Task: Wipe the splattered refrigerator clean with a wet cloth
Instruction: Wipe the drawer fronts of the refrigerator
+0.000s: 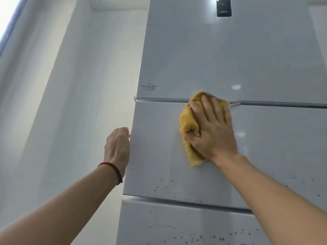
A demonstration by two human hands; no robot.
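Head view is looking up at a tall pale grey refrigerator (pixel 221 55), filling most of the frame. Three front panels are showing: a big upper door, a middle drawer front and a lower drawer front, with dark seams running between them. White wall (pixel 67 85) is sitting to the left, with a bright window edge in the top left corner.

Dark splatter specks (pixel 165 187) are dotting the bottom strip of the middle panel and spreading wider across the lower panel. The middle panel around the cloth is looking speck-free.

Right hand (pixel 210 131) is pressing a yellow cloth (pixel 190 121) flat against the top of the middle panel, just under the upper seam. Fingers are lying straight and spread over the bunched cloth, thumb tucking into a fold on its left side. Cloth's top edge is overlapping the seam; its tail is hanging below the palm. The edges are motion-blurred.

Left hand (pixel 117 147) is sitting at the refrigerator's left edge, level with the middle panel. Fingers are wrapping round the corner out of sight, so I cannot tell how tightly it is gripping. A red bracelet (pixel 113 169) is circling that wrist.

Black control panel (pixel 223 7) is showing high on the upper door. A small red-printed sticker (pixel 150 87) is sitting near that door's lower left corner.
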